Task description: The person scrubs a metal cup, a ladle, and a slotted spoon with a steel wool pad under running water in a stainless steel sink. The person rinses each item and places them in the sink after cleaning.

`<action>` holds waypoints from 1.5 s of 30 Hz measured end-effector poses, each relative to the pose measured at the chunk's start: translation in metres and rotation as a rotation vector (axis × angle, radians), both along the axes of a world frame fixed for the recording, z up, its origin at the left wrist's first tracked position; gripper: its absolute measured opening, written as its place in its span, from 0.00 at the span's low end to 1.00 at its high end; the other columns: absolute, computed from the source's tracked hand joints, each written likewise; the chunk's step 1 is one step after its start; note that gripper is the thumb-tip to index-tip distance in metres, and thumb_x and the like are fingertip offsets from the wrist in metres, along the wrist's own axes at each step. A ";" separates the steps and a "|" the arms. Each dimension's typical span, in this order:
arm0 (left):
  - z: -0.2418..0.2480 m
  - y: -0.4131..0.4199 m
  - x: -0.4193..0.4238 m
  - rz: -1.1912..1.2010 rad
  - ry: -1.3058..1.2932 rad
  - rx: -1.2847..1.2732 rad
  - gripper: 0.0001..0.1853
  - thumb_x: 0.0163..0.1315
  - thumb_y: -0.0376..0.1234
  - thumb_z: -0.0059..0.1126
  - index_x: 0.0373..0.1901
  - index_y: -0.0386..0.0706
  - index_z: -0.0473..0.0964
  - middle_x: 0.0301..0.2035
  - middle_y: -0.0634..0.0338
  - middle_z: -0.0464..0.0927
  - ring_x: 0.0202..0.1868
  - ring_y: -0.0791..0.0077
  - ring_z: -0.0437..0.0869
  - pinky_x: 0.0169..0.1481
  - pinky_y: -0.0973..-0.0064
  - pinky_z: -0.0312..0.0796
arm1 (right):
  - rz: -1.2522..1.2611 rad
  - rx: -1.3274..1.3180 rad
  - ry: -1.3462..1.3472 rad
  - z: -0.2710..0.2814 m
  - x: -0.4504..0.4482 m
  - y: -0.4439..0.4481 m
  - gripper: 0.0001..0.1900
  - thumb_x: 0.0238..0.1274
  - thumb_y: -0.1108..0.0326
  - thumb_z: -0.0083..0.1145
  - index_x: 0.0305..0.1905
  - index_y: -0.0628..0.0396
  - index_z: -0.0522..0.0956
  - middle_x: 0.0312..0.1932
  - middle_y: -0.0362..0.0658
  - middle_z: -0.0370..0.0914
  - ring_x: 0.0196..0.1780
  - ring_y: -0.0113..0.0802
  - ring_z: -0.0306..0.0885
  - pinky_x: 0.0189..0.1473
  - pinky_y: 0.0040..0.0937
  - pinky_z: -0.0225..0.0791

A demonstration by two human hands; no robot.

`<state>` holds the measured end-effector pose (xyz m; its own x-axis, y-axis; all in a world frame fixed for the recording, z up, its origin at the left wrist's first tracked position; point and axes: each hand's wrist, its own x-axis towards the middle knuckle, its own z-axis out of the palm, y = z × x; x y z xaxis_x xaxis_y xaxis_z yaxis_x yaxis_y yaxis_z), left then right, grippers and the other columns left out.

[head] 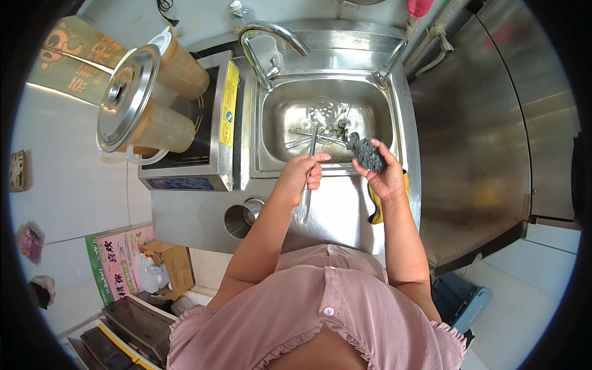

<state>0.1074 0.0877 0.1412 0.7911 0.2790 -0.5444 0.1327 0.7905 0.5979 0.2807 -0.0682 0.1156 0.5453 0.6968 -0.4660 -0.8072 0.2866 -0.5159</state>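
My left hand [303, 175] grips the handle of a metal skimmer ladle [312, 143], whose round perforated head [322, 112] hangs over the sink basin. In my right hand [386, 173] is a dark grey scouring pad [367, 155], held by the fingers above the basin's front right corner. Several metal utensils [300, 138] lie on the bottom of the stainless steel sink [277, 101], close to the drain. A yellow and black cloth [377, 208] lies on the counter, partly under my right wrist. The pad and the skimmer head are apart.
A chrome faucet [263, 60] arches over the sink's back left. An induction cooker [217, 138] stands left, bearing large plastic pitchers [166, 125] and a steel lid [127, 97]. Steel cups [238, 221] lie near my left forearm. A steel cabinet [467, 152] stands right; a blue bin [467, 300] sits below.
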 end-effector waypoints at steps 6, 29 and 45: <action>0.025 -0.007 -0.014 -0.083 -0.047 0.041 0.16 0.67 0.31 0.42 0.51 0.30 0.71 0.17 0.68 0.64 0.16 0.85 0.63 0.19 0.84 0.56 | -0.047 0.056 -0.213 0.048 -0.006 0.006 0.24 0.53 0.82 0.49 0.57 0.54 0.70 0.53 0.47 0.71 0.56 0.41 0.74 0.55 0.48 0.74; 0.033 -0.031 -0.032 -0.270 0.074 0.270 0.16 0.70 0.33 0.40 0.46 0.29 0.72 0.14 0.67 0.65 0.11 0.82 0.62 0.15 0.81 0.59 | 0.070 -0.443 -1.393 0.017 -0.039 0.046 0.17 0.47 0.84 0.52 0.42 0.53 0.77 0.38 0.38 0.76 0.41 0.28 0.75 0.44 0.25 0.70; 0.069 -0.020 -0.046 -0.378 0.079 0.302 0.26 0.60 0.29 0.41 0.60 0.24 0.58 0.16 0.60 0.70 0.12 0.79 0.67 0.15 0.79 0.64 | 0.226 -0.306 -0.761 0.051 -0.020 0.019 0.15 0.55 0.76 0.56 0.50 0.58 0.79 0.38 0.36 0.77 0.40 0.22 0.73 0.44 0.19 0.66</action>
<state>0.0609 0.0678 0.2107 0.8269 0.1347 -0.5459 0.4313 0.4710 0.7695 0.2609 -0.0487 0.1663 0.6494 0.7296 -0.2143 -0.2299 -0.0802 -0.9699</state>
